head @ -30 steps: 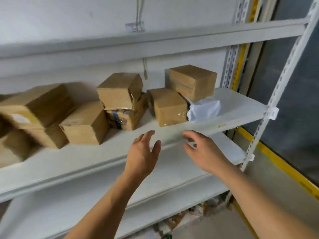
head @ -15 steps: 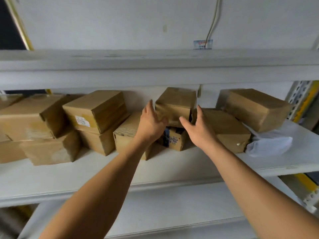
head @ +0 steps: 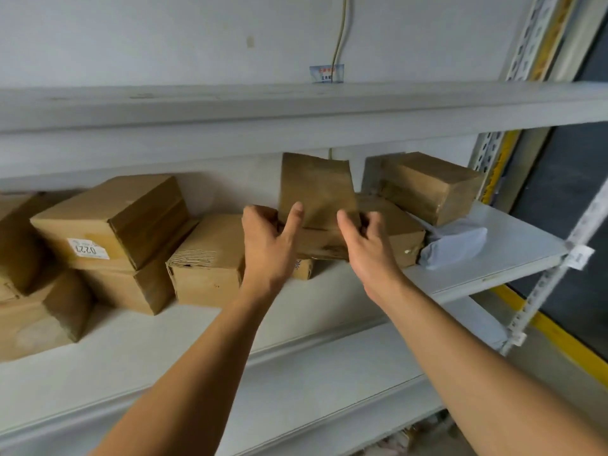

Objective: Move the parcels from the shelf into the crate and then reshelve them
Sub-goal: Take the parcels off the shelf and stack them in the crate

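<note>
A white metal shelf against a pale wall carries about nine brown cardboard boxes and one white soft packet. My left hand and right hand clasp a tilted parcel, raised at 12 o'clock.

the hands hide the small printed box underneath.

Nine brown parcels, one white parcel
</note>
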Demonstrator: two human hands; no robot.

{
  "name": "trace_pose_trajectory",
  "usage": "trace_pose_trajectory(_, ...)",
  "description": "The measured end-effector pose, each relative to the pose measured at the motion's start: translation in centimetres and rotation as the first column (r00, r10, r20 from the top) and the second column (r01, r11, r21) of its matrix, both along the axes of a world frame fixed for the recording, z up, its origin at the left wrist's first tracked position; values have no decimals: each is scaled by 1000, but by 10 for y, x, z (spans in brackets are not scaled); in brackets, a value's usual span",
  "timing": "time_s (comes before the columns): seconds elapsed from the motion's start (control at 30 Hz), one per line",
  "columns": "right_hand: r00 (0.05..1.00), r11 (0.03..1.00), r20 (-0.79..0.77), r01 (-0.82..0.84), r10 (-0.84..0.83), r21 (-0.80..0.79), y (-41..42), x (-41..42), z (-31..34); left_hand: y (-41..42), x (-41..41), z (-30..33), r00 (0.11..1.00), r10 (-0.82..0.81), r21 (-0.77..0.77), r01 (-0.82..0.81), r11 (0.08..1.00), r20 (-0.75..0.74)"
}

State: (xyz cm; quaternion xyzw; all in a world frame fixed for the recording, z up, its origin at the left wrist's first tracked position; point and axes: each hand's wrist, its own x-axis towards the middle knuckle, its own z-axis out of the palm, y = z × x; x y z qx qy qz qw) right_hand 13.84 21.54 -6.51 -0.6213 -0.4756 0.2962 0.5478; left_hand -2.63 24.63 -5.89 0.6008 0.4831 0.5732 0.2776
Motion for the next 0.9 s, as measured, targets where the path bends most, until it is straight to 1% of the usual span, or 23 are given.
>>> trace_pose_trajectory(0.07,998,995,-39,49,-45,92,-22,13,-9,-13,14,-7,1000,-19,-6,19,1000,-14)
trace_pose_trajectory(0.13,996,990,-71,68,-60,123,-45,33,-19,-23,31,-19,993,-113,-51,111,993,-32)
trace_pose_trajectory(0.2,995,988,-67,76,-68,132,-69,58,-30,-34,53,-32,971,-235,-58,232,971,-46)
trace_pose_trajectory(0.23,995,988,-67,81,-73,130,-83,71,-35,-41,65,-37,951,-307,-47,305,951,-43)
trace_pose_trajectory(0.3,992,987,-65,117,-110,113,-110,97,-45,-58,93,-48,897,-441,-32,442,897,19)
trace_pose_trajectory(0.37,982,977,-49,186,-182,104,-137,123,-56,-75,123,-58,852,-520,-40,522,852,55)
trace_pose_trajectory(0.53,926,928,-103,369,-363,47,-218,184,-79,-124,202,-88,724,-689,-95,688,719,23)
trace_pose_trajectory(0.63,875,883,-145,470,-462,18,-271,222,-103,-160,252,-112,644,-764,-166,749,642,-45)
trace_pose_trajectory(0.73,822,846,-211,531,-530,-55,-327,261,-141,-200,303,-148,583,-806,-255,769,587,-98)
trace_pose_trajectory(0.83,757,802,-270,579,-595,-146,-387,296,-186,-245,352,-193,485,-847,-368,763,532,-218)
trace_pose_trajectory(0.9,708,769,-306,612,-636,-184,-425,316,-216,-274,384,-222,404,-881,-459,752,472,-244)
